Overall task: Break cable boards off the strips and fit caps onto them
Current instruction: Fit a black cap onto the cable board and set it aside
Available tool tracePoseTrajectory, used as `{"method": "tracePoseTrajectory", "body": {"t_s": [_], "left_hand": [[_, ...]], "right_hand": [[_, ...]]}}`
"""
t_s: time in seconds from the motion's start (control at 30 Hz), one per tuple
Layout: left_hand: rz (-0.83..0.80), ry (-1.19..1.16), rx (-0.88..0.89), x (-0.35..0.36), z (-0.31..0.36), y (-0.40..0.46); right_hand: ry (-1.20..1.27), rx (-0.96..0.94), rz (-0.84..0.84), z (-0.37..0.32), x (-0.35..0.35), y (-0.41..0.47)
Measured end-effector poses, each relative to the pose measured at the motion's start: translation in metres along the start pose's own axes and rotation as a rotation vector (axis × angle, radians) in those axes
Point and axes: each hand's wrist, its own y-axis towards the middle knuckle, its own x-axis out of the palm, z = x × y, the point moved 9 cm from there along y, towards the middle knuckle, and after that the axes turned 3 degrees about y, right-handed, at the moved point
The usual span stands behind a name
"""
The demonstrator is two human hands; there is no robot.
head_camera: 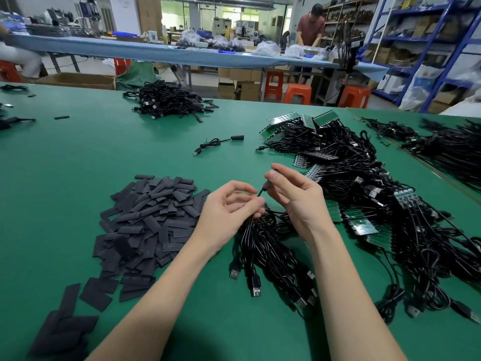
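Apparently mid-capping: my right hand (294,196) pinched cable end (264,188), left hand (229,204) fingers curled round cable bunch (263,246) on bench (78,152). Board hidden. Next needed cap from cap pile (151,217), strips (364,222) beside.

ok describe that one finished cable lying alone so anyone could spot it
On the green table, look past the heap of flat black caps, between the two cable piles. The finished cable lies alone: loosely coiled, one end capped, touching no pile.
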Motion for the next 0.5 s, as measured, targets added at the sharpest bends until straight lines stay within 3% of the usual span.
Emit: {"method": "tracePoseTrajectory", "body": {"t_s": [0.13, 0.2, 0.4, 0.5], "left_hand": [[-0.181, 0.372, -0.186, 0.008, 0.002, 0.006], [-0.24, 0.409, -0.22, 0.013, 0.009, 0.008], [-0.139, 0.431, -0.221, 0.002, 0.02, 0.041], [-0.145, 0.492, -0.269, -0.009, 0.022, 0.083]], "right_hand": [[0.14, -0.025, 0.135, -0.007, -0.011, 0.003], [0.152, -0.041, 0.199, -0.006, -0.014, 0.003], [0.14, -0.017, 0.393, 0.004, -0.035, 0.004], [0.031, 0.074, 0.389, 0.013, -0.038, 0.004]]}}
